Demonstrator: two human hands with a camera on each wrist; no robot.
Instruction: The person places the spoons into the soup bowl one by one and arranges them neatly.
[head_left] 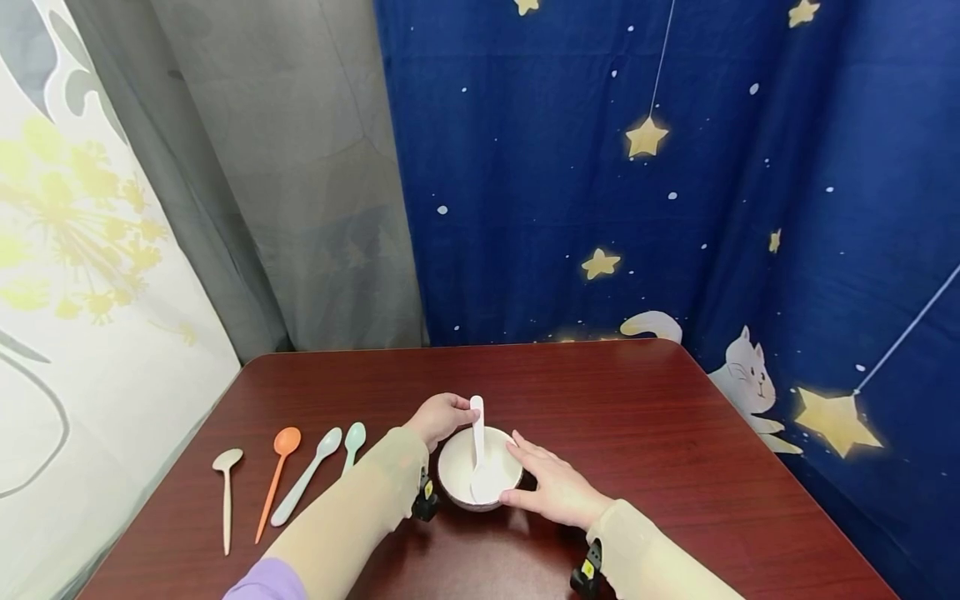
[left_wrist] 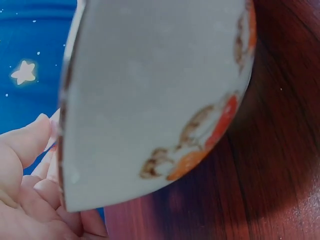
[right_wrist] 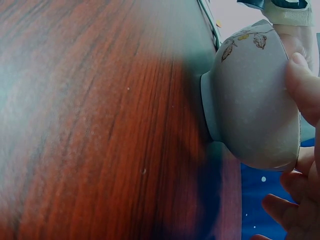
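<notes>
A white spoon (head_left: 478, 437) leans inside a white bowl (head_left: 458, 460) in the head view, its bowl end down and its handle rising past the far rim. My left hand (head_left: 441, 419) pinches the upper handle between thumb and fingers. On the right side of the bowl, my right hand (head_left: 558, 490) touches the rim with extended fingers and the thumb apart. The right wrist view shows the bowl's outer wall (right_wrist: 255, 100) and foot on the table. Painted orange and brown leaves mark the bowl (left_wrist: 145, 90) in the left wrist view, where the spoon is hidden.
Left of the bowl on the dark red table (head_left: 600, 400) lie a cream ladle-like spoon (head_left: 227, 500), an orange spoon (head_left: 276, 479), a pale blue spoon (head_left: 303, 483) and a mint spoon (head_left: 354, 442), partly covered by my left sleeve. Curtains (head_left: 525, 208) hang behind.
</notes>
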